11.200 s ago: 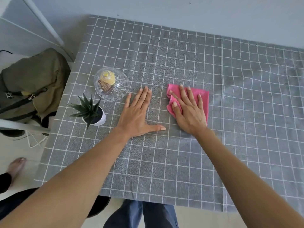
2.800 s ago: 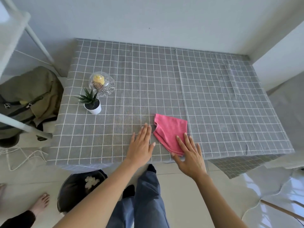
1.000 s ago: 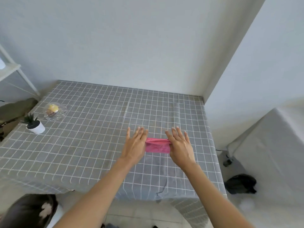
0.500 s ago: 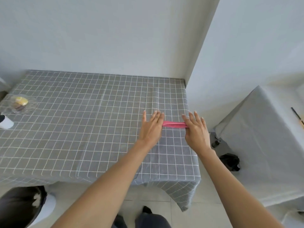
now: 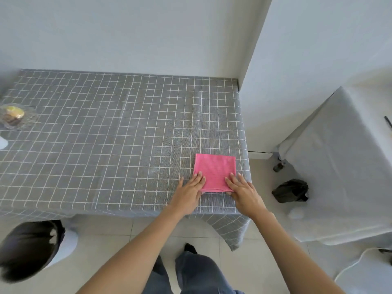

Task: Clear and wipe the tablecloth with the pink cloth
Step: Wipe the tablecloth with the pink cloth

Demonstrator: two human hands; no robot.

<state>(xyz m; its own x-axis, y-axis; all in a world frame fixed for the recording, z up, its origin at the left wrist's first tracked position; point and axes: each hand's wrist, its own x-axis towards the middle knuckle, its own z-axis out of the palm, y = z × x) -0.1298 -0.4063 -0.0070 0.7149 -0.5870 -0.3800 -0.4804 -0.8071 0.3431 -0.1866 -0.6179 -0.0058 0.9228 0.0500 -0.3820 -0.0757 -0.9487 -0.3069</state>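
Note:
The pink cloth (image 5: pixel 215 170) lies flat as a neat folded square near the right front corner of the grey checked tablecloth (image 5: pixel 118 134). My left hand (image 5: pixel 189 193) rests flat with its fingertips on the cloth's near left corner. My right hand (image 5: pixel 240 187) presses flat on the near right corner. Both hands have their fingers extended and grip nothing.
A glass dish (image 5: pixel 16 116) with a yellow item stands at the far left edge, with a white pot (image 5: pixel 2 143) barely visible below it. A white-draped piece of furniture (image 5: pixel 343 166) stands to the right, a black bag (image 5: pixel 290 190) on the floor between. A dark bin (image 5: pixel 27 247) sits lower left.
The view has tipped downward. The cloth, seen edge-on as a thin strip between my hands half a second ago, now lies flat as a square with both hands on its near edge.

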